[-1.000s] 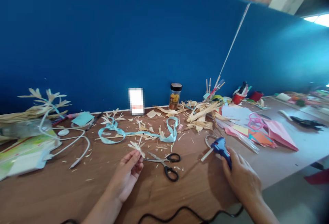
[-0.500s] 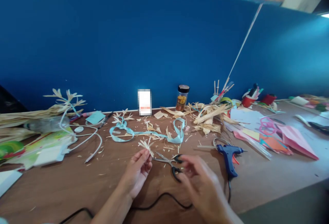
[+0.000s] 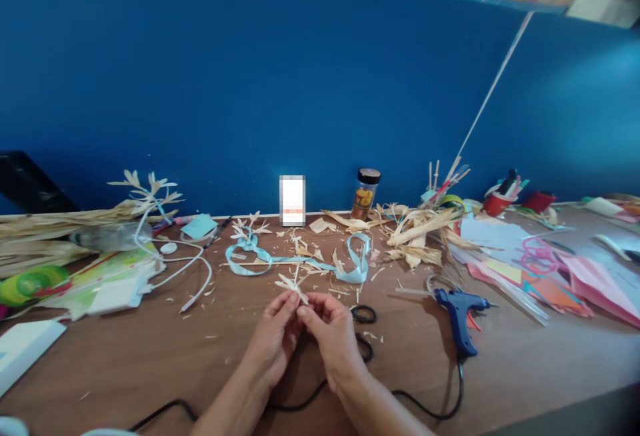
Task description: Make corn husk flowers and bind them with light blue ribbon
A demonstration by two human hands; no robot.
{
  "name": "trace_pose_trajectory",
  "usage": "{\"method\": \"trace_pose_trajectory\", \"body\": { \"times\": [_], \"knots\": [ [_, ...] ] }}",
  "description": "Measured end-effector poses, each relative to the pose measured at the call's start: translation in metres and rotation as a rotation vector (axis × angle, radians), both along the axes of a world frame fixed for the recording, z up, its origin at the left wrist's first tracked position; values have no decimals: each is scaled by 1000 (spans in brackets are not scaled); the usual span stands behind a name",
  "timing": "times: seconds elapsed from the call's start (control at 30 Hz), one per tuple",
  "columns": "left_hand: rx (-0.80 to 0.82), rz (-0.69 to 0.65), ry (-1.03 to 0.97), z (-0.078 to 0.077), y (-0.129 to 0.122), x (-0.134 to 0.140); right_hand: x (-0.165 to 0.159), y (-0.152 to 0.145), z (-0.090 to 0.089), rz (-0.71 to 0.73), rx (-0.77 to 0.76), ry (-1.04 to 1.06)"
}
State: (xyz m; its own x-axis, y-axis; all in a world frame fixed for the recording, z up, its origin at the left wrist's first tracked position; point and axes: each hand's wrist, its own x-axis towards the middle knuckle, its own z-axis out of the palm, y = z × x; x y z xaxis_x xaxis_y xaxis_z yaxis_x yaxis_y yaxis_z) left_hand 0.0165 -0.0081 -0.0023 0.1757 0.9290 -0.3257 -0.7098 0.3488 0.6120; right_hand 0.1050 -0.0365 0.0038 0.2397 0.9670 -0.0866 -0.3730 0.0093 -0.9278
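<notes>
A small pale flower of dried husk strips (image 3: 291, 283) is pinched between the fingertips of my left hand (image 3: 275, 333). My right hand (image 3: 331, 329) meets it from the other side, thumb and fingers closed on the flower's lower right petals. Black-handled scissors (image 3: 364, 315) lie on the table by my right hand, which hides their blades. Just beyond the hands, a light blue ribbon (image 3: 300, 261) lies in loops, with a similar husk flower (image 3: 250, 228) at its left end.
A blue glue gun (image 3: 457, 316) lies to the right, its black cord running toward me. Dried husks (image 3: 420, 226) and a lidded jar (image 3: 366, 195) are at the back. At left are a white cable (image 3: 200, 266), a plastic bottle (image 3: 107, 237) and papers. Pink paper (image 3: 595, 283) lies far right.
My right hand has left the scissors, which now lie on the table, and has come left to the husk flower. My left hand keeps hold of the flower. The view has turned slightly left.
</notes>
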Motion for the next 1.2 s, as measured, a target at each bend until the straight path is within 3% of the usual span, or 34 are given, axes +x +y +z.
{"method": "trace_pose_trajectory", "body": {
  "times": [0.47,0.8,1.2],
  "knots": [
    [-45,-11,-17,-5,-1,2,0,0,0,-21,-20,41],
    [26,-109,-13,-5,-2,1,0,-1,-3,-37,-25,55],
    [21,-84,44,-4,-1,1,-1,0,-6,-58,-20,13]
  ]
}}
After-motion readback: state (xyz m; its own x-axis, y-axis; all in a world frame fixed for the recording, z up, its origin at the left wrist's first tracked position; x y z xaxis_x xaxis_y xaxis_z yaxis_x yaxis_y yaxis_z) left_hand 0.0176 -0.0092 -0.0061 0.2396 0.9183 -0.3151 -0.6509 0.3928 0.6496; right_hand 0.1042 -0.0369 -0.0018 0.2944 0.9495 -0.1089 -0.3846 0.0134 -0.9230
